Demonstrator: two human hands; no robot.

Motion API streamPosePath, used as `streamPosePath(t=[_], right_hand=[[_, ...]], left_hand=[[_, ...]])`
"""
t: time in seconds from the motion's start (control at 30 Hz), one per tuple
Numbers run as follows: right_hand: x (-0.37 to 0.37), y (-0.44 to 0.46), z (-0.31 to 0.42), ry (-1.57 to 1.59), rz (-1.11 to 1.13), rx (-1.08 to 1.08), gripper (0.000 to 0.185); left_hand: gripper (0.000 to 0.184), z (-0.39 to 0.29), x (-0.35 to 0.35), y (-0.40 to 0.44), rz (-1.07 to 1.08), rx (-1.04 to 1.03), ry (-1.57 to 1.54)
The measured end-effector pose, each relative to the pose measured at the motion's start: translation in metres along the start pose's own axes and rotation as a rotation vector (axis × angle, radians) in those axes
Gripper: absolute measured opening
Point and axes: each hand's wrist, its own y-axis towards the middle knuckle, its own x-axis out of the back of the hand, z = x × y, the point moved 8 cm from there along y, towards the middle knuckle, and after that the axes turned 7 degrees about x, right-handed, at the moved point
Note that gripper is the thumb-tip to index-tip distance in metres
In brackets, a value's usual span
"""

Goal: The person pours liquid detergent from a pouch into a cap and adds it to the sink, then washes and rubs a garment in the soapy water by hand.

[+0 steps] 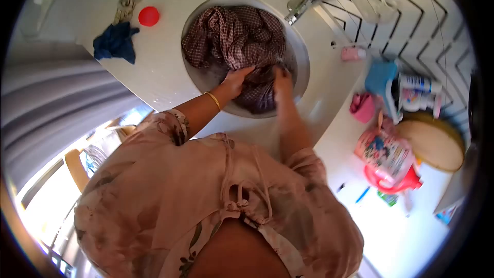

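Note:
A dark checked cloth [234, 33], bunched and wet-looking, fills much of the round metal basin [302, 62]. At the cloth's lower left, my left hand [236, 82] has its fingers closed on a fold; a gold bangle circles that wrist. My right hand [281, 81] grips the cloth on its right side, slightly blurred, with its fingertips partly hidden in the fabric. Between my hands a darker part of the cloth hangs into the basin. The metal tap [303, 6] stands at the basin's upper right, its spout over the rim.
On the white counter [159, 67] lie a blue cloth [116, 42], a patterned rag [128, 5] and a red round item [148, 16]. To the right are a blue container [381, 80], a pink pouch [386, 152], a round tray [429, 144] and several bottles.

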Motion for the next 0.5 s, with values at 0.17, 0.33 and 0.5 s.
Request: streamPosePath(t=[0.17, 0.33, 0.5], right_hand=[[-0.043, 0.022, -0.025, -0.239, 0.255, -0.164, 0.055], [-0.036, 0.033, 0.026, 0.195, 0.167, -0.138, 0.059], [-0.02, -0.089, 0.153, -0.31, 0.094, 0.736, 0.05]], left_hand=[[0.052, 0.009, 0.036, 0.031, -0.355, 0.215, 0.348], [0.059, -0.004, 0.008, 0.039, 0.009, 0.068, -0.088], [0.053, -0.016, -0.032, 0.021, 0.404, 0.073, -0.295]])
